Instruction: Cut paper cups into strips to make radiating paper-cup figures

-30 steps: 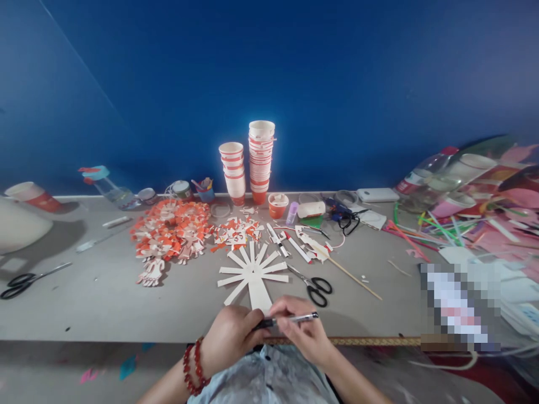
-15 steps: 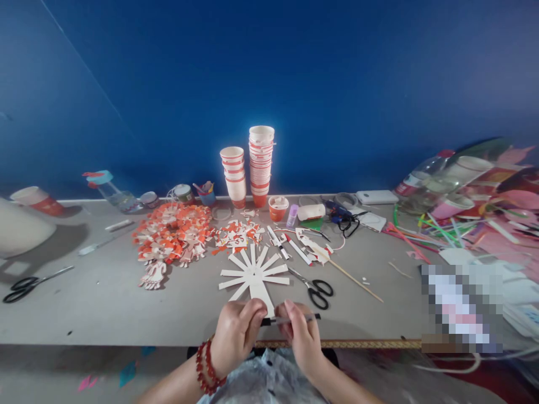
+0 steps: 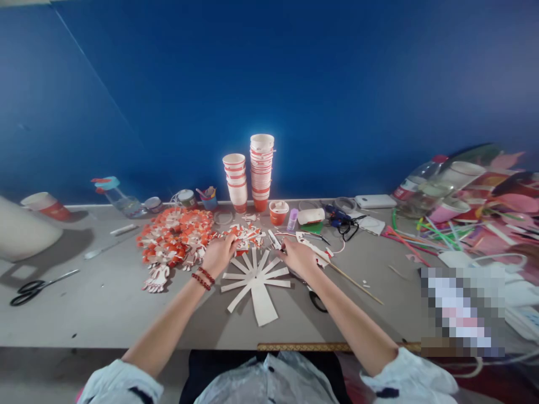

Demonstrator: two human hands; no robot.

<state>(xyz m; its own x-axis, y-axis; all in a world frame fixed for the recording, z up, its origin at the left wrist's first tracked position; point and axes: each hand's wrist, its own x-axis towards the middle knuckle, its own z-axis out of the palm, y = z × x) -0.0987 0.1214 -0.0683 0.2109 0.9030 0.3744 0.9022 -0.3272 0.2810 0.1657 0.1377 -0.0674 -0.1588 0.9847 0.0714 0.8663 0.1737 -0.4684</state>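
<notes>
A white paper cutout lies flat on the table, narrow strips fanning out from its middle and one wide strip pointing toward me. Beyond it on the left, my left hand reaches to the edge of the orange and white paper scraps, fingers drawn together. My right hand is closed by the near end of a white marker; its fingertips hide what they hold, if anything. Partly under my right forearm lie black-handled scissors.
Orange and white paper figures are heaped on the left, beside other scissors. Two stacks of paper cups stand by the blue wall. A wooden stick, a glue gun and colourful craft clutter lie right.
Both hands have moved forward and apart, from the table's near edge to beyond the cutout. The black pen that was between them is no longer visible. The cutout's wide strip is uncovered.
</notes>
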